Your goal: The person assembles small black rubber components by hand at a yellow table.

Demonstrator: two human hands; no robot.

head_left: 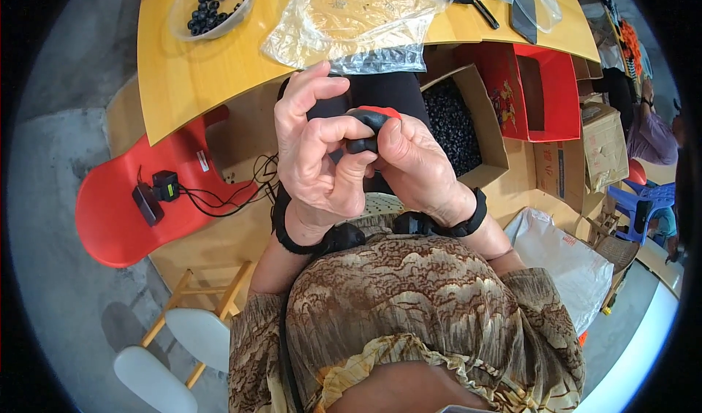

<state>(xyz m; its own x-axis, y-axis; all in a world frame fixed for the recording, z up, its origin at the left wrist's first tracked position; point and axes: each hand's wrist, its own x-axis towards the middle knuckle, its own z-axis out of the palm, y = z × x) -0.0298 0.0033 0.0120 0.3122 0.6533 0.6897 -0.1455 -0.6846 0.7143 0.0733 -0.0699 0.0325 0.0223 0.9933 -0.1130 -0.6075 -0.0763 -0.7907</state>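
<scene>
Close to my body, just off the table's near edge, both hands meet around a small rounded black piece (370,119). A bit of red (386,111) shows against its upper side; whether it belongs to the piece I cannot tell. My left hand (314,153) pinches the piece between thumb and index finger, its other fingers raised. From the other side, my right hand (420,157) grips it with the thumb on top, its remaining fingers mostly hidden. On the table beyond lies a clear plastic bag (351,18), crumpled and partly hanging over the edge.
A clear bowl (178,25) with several black round pieces stands at the table's far left. Pliers (479,7) and a phone (523,17) lie far right. Below sit a carton of black pieces (450,120) and a red box (559,95). A red chair (110,208) is left.
</scene>
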